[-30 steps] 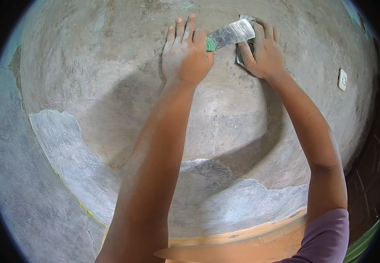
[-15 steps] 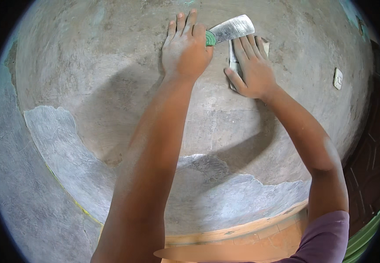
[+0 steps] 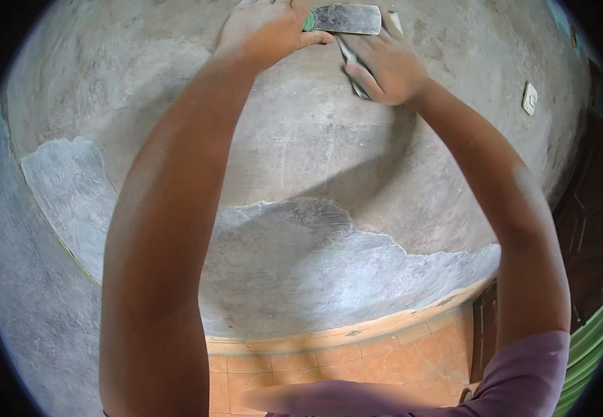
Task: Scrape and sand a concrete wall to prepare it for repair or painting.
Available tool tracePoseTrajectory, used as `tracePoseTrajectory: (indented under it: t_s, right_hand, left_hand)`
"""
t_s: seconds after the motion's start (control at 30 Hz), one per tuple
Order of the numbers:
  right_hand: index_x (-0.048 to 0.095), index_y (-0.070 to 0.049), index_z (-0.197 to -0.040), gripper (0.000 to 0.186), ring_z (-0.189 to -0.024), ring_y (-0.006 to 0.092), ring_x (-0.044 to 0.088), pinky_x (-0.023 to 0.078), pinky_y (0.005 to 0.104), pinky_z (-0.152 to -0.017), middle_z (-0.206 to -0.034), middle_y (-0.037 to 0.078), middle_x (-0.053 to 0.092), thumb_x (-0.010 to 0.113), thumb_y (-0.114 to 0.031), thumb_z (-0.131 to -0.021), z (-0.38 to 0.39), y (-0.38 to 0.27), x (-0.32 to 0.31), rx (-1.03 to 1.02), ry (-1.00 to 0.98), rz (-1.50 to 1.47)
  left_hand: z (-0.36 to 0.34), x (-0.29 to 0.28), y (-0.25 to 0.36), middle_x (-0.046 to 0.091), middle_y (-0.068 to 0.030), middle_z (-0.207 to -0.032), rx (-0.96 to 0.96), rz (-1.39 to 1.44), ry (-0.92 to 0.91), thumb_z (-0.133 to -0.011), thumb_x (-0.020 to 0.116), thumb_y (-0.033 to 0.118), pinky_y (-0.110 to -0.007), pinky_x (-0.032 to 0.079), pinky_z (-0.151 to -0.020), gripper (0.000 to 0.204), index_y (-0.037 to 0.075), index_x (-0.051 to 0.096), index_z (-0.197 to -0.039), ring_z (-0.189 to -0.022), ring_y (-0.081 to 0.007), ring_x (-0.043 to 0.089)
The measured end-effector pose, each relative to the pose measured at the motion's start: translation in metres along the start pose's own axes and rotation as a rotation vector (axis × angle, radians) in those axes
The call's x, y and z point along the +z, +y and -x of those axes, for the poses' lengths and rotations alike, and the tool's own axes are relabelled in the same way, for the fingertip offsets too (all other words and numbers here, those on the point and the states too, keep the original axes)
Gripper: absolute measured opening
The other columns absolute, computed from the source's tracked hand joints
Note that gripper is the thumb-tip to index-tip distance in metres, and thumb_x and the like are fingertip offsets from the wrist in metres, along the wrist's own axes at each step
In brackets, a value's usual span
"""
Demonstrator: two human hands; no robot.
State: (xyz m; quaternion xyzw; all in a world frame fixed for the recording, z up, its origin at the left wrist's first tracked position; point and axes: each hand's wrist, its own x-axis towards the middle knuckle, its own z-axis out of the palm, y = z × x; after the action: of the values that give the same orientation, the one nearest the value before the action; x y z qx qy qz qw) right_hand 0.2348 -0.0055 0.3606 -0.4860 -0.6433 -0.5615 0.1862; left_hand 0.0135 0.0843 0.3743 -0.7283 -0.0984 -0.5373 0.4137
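My left hand [image 3: 263, 29] is high against the wall, holding a scraper [image 3: 346, 19] by its green handle. The scraper's flat metal blade points right, toward my other hand. Some of my left fingertips are cut off by the top edge of the picture. To the right, my right hand [image 3: 386, 68] presses a folded sheet of sandpaper [image 3: 352, 61] against the wall, its fingers partly smeared by motion. Most of the sheet is hidden under the palm; a pale corner shows beyond the fingers. Pale dust coats both hands and forearms.
The grey wall [image 3: 301, 139] has bare, rough plaster above and a paler, ragged-edged layer [image 3: 357, 278] below. A white switch plate [image 3: 529, 99] sits at the right, near a dark panelled door [image 3: 590, 215]. Orange floor tiles [image 3: 343, 363] and green fabric [image 3: 597, 347] show below.
Both hands sit higher in the picture and farther left, still with the scraper and sandpaper. The scraper's blade has turned from slanting upward to nearly level. More floor shows at the bottom.
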Motion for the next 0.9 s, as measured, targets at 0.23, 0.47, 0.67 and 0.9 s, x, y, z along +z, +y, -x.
tracePoseTrajectory:
  t_s: [0.23,0.47,0.67,0.9]
  right_hand:
    - [0.04,-0.005,-0.143,0.053,-0.134,0.045,0.036,0.021,0.0557,-0.113,-0.143,0.021,0.044,0.042,-0.032,-0.097,-0.04,0.048,-0.018,-0.046,0.258,0.018]
    - [0.039,-0.007,-0.145,0.054,-0.138,0.0376,0.035,0.023,0.0508,-0.116,-0.149,0.018,0.039,0.041,-0.027,-0.095,-0.017,-0.027,-0.002,-0.16,0.261,0.027]
    - [0.028,-0.002,-0.15,0.062,-0.144,0.0365,0.025,0.019,0.0512,-0.117,-0.155,0.015,0.031,0.04,-0.029,-0.095,-0.058,0.05,-0.032,0.012,0.121,0.077]
    - [0.028,-0.005,-0.151,0.063,-0.145,0.0353,0.024,0.019,0.0503,-0.117,-0.156,0.016,0.029,0.04,-0.032,-0.095,-0.041,-0.039,0.011,0.253,0.421,0.216]
  left_hand:
    - [-0.004,-0.037,-0.033,0.045,-0.0214,-0.144,-0.049,-0.214,-0.184,-0.089,0.057,0.05,-0.045,0.032,-0.112,0.066,-0.006,0.057,-0.123,-0.136,-0.0344,0.04]
    - [0.027,-0.044,-0.074,0.045,-0.0219,-0.144,-0.053,-0.197,-0.092,-0.089,0.059,0.047,-0.044,0.032,-0.112,0.063,-0.007,0.055,-0.122,-0.135,-0.0336,0.041]
    - [0.026,-0.025,-0.074,0.047,-0.0226,-0.142,-0.036,-0.12,0.102,-0.089,0.06,0.046,-0.044,0.033,-0.111,0.062,-0.006,0.057,-0.121,-0.134,-0.0335,0.044]
    - [0.034,-0.027,-0.078,0.05,-0.0226,-0.139,-0.036,-0.094,0.102,-0.089,0.058,0.046,-0.047,0.036,-0.108,0.06,-0.005,0.06,-0.121,-0.129,-0.0346,0.048]
